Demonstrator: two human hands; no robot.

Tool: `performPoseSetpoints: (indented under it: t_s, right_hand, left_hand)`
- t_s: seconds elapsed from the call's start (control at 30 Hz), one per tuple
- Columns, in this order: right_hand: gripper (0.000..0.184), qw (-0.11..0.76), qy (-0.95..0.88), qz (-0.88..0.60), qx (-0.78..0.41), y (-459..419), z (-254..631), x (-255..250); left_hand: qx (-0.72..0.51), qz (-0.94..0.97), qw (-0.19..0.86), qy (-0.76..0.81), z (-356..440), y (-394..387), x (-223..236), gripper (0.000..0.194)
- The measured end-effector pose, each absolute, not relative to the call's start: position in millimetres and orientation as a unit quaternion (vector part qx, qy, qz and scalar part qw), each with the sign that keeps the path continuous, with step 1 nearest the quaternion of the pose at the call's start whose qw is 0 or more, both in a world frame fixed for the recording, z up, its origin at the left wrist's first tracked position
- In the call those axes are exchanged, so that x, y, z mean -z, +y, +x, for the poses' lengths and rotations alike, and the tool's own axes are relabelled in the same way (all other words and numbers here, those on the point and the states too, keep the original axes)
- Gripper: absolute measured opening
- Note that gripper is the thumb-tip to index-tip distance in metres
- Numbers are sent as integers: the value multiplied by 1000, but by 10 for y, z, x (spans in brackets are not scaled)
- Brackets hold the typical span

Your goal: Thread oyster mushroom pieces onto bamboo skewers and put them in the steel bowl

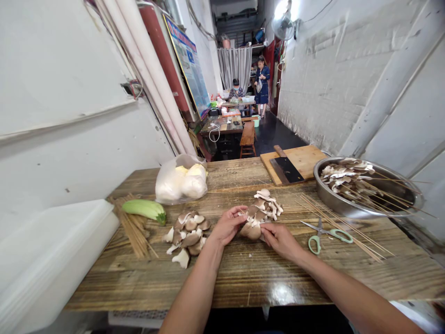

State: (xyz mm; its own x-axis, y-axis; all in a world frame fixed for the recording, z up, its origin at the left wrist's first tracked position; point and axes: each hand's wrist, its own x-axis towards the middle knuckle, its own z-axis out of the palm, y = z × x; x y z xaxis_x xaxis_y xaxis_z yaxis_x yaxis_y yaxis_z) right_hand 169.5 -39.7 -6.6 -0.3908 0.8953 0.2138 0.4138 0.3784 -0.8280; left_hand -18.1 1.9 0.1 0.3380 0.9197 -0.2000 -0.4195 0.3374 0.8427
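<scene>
Both hands meet over a cluster of oyster mushrooms [266, 206] at the middle of the wooden table. With fingertips pinched at its left edge, my left hand [229, 226] grips a brown-capped oyster mushroom [251, 230]. From the other side my right hand [281, 239] holds the pale edge of the same mushroom between thumb and fingers. A thin skewer may be at the left fingertips, but I cannot make it out clearly. Left of my hands lies a loose pile of oyster mushrooms [190, 233]. Green-handled scissors [325, 234] lie open to the right, beside several bamboo skewers [342, 227].
A steel basin [368, 211] at the right holds skewered mushrooms. A cleaver [287, 169] rests on a cutting board [311, 160]. Leftward are a bagged bundle [182, 181], a green gourd [144, 209], a skewer bundle [134, 232] and a white container [59, 260]. Two people are farther back.
</scene>
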Motion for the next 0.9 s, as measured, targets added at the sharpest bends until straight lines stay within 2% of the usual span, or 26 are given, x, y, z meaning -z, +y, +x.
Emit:
performPoseSetpoints:
  t_s: [0.13,0.2,0.27,0.37,0.47,0.57,0.67,0.77,0.9]
  right_hand:
    - [29,374,-735,-439,-356,-351,1740,11]
    - [28,407,-709,-456,-351,-313,1803,-43]
    - [29,444,-678,-476,-341,-271,1875,-106]
    - [30,481,-635,-500,-340,-223,1945,-178]
    - [29,488,-618,-503,-356,-204,1948,-189]
    - [30,488,-626,-492,-358,-205,1923,-150]
    - [32,481,-641,-483,-354,-216,1904,-108]
    - [32,464,-657,-480,-351,-234,1889,-85]
    - [30,438,-669,-477,-364,-265,1863,-74]
  left_hand:
    - [-504,339,712,353,-175,44,-35,45]
    - [-568,361,621,401,-195,68,-32,40]
    - [-590,411,501,481,-205,81,1,25]
    - [-508,520,400,559,-167,52,81,16]
    - [-404,613,390,555,-73,-25,149,22]
    - [-356,663,382,536,19,-96,182,27]
    - [-339,671,389,532,51,-112,171,20]
    - [-370,618,449,529,2,-73,111,17]
    - [-474,494,543,485,-127,-2,4,18]
